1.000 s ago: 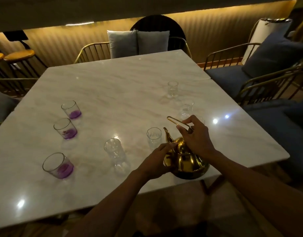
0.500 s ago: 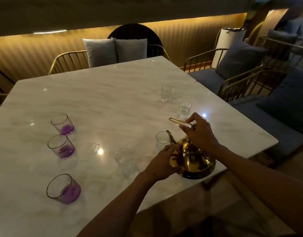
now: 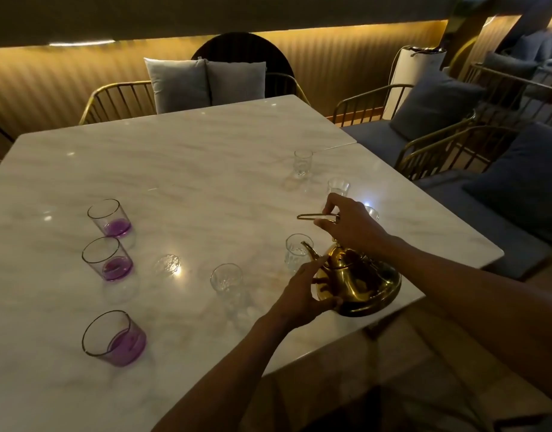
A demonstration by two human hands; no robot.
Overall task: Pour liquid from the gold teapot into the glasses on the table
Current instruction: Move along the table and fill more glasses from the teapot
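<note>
Right hand (image 3: 352, 224) pinches gold teapot (image 3: 361, 285) handle; left hand (image 3: 302, 291) spread against it; tumblers (image 3: 114, 338) part-filled purple.

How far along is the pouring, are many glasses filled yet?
Done: three tumblers on the left hold purple liquid. In hand: the gold teapot sits on the table, right hand pinching its handle, left hand resting against its side; nothing is pouring. Left: the small clear glasses, such as the glass by the spout and the nearer glass, look empty.
</note>
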